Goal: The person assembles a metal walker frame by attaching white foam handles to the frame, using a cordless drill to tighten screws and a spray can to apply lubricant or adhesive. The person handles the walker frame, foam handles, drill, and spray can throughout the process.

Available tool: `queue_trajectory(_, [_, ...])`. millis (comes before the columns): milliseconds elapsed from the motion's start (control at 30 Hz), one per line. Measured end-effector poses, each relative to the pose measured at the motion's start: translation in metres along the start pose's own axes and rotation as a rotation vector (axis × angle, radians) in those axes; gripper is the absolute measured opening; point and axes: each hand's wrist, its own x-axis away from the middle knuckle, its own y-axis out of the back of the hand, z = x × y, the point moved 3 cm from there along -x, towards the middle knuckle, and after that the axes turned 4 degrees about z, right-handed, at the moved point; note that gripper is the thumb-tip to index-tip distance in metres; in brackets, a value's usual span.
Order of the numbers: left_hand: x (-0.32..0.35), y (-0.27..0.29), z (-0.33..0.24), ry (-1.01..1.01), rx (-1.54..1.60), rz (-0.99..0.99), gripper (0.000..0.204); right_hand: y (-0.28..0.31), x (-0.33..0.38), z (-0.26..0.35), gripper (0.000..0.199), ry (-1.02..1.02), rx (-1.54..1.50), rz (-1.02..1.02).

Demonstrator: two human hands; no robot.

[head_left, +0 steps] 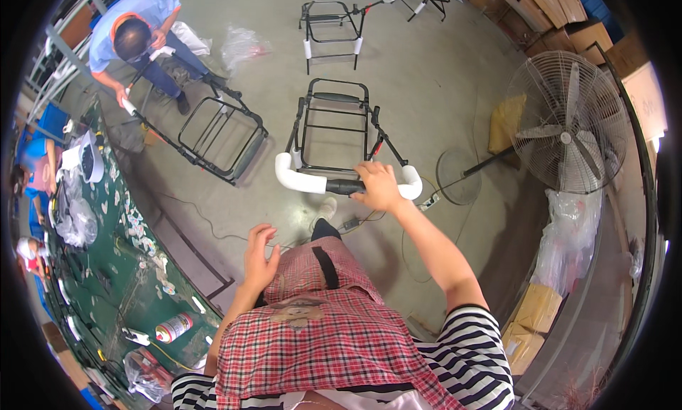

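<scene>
My right hand [381, 186] is closed over the bent handlebar of a black metal folding frame [335, 128], at the right end of its black middle grip [344, 187]. White wrapping [301, 180] covers the bar's curved ends. The frame stands on the floor in front of me, with a dark padded crosspiece and a small red part on its right side. My left hand [260, 259] is held in front of my red checked apron [312, 339], fingers apart, with nothing in it.
Front left, a co-worker [135, 37] bends over a similar frame [222, 136]. Another frame [332, 33] stands beyond mine. A green worktable [121, 268] with a spray can [174, 327] runs along the left. Right are a large fan [566, 126] and cartons [533, 314]; cables [206, 222] cross the floor.
</scene>
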Motion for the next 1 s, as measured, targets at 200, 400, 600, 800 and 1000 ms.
queue_trajectory(200, [0.047,0.024,0.013,0.124,-0.06,-0.192,0.033,-0.011,-0.045,-0.01,0.05,0.023,-0.035,0.539])
queue_trajectory(400, [0.076,0.021,0.027,0.248,-0.026,-0.383,0.033,-0.044,0.015,0.017,0.057,0.072,0.204,-0.335])
queue_trajectory(600, [-0.009,-0.013,-0.013,-0.088,-0.231,-0.044,0.049,-0.007,0.085,0.065,0.056,-0.016,-0.068,-0.49])
queue_trajectory(800, [-0.131,-0.129,-0.077,-0.548,-0.622,0.106,0.051,-0.12,0.195,0.038,0.044,-0.418,-0.255,-0.342])
queue_trajectory(1000, [-0.172,-0.195,-0.026,-0.453,-0.807,0.395,0.026,-0.171,0.243,0.04,0.031,-0.702,-0.473,-0.25])
